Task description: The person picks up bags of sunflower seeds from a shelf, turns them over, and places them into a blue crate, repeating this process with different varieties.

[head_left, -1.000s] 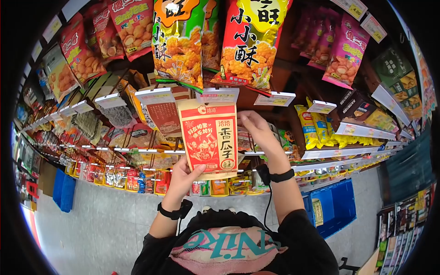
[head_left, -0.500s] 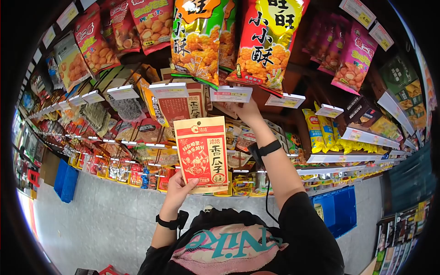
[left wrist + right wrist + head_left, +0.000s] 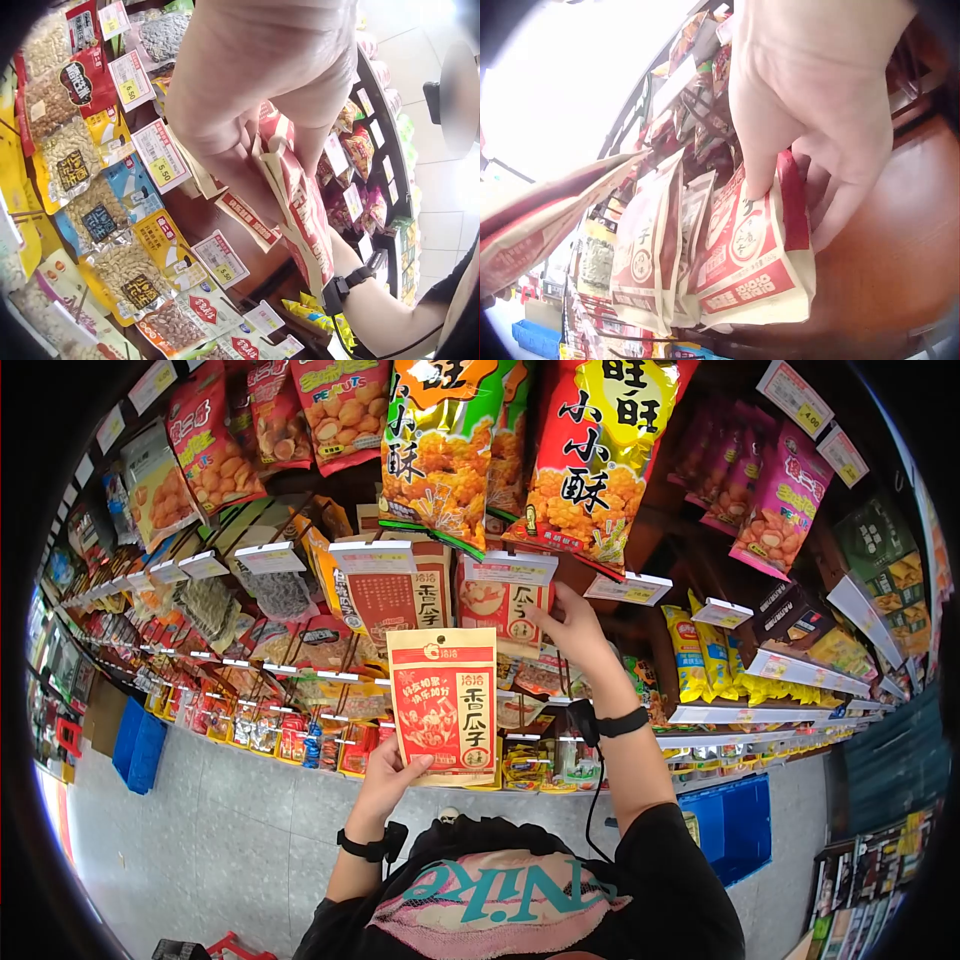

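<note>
My left hand (image 3: 388,775) grips a red-and-cream paper bag of sunflower seeds (image 3: 445,705) by its lower left corner, thumb on the front. The bag stands upright before the shelf. Up and to the right, my right hand (image 3: 578,632) pinches the right edge of a second, similar bag of sunflower seeds (image 3: 497,605), whose top is hidden behind a price tag (image 3: 508,568). The right wrist view shows the thumb on the front of this bag (image 3: 739,262) and the fingers behind its side. More bags of the same kind (image 3: 643,247) hang beside it.
Large snack bags (image 3: 440,450) hang above the hands. Price tags (image 3: 628,588) stick out on hook ends along the shelf. Yellow packets (image 3: 690,650) stand to the right. A blue crate (image 3: 735,830) lies on the floor at right, another blue bin (image 3: 138,750) at left.
My left hand has lowered its bag away from the price tag. My right hand reached in behind the tag, and now holds the second bag's edge, with that bag showing below the tag.
</note>
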Action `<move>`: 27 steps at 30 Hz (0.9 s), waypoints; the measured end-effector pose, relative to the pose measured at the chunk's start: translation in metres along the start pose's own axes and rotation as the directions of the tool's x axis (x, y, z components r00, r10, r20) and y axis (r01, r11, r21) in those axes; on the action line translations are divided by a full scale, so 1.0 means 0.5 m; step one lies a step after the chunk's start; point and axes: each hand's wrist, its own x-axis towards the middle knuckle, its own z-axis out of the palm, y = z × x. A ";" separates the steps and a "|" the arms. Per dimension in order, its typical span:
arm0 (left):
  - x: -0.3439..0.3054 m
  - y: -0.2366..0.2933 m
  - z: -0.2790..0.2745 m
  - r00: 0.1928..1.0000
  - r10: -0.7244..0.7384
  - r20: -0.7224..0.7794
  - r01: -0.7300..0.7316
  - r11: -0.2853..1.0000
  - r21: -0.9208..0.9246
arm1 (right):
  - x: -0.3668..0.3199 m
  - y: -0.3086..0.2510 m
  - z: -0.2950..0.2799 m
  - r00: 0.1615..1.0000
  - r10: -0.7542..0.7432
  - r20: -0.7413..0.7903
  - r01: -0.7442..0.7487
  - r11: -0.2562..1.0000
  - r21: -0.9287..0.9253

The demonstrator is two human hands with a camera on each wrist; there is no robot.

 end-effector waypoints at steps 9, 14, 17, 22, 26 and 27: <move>0.010 0.000 -0.003 0.995 0.009 0.098 -0.008 1.000 -0.008 | -0.060 -0.083 -0.028 0.969 0.098 0.226 -0.142 0.972 0.188; 0.007 0.003 -0.012 0.989 0.018 0.150 -0.013 0.999 -0.031 | -0.075 -0.089 -0.033 0.960 0.086 0.266 -0.148 0.963 0.226; 0.006 0.002 -0.016 0.984 0.026 0.174 -0.018 0.999 -0.048 | -0.082 -0.083 -0.037 0.959 0.043 0.281 -0.101 0.976 0.195; 0.002 0.003 -0.017 0.984 0.033 0.174 -0.025 0.998 -0.049 | -0.098 -0.090 -0.035 0.949 0.015 0.315 -0.092 0.969 0.231; -0.001 0.002 -0.020 0.983 0.029 0.181 -0.020 0.999 -0.051 | -0.104 -0.097 -0.035 0.944 0.010 0.330 -0.097 0.963 0.251; -0.002 0.002 -0.021 0.983 0.025 0.182 -0.016 0.999 -0.049 | -0.106 -0.093 -0.034 0.943 0.011 0.331 -0.102 0.961 0.256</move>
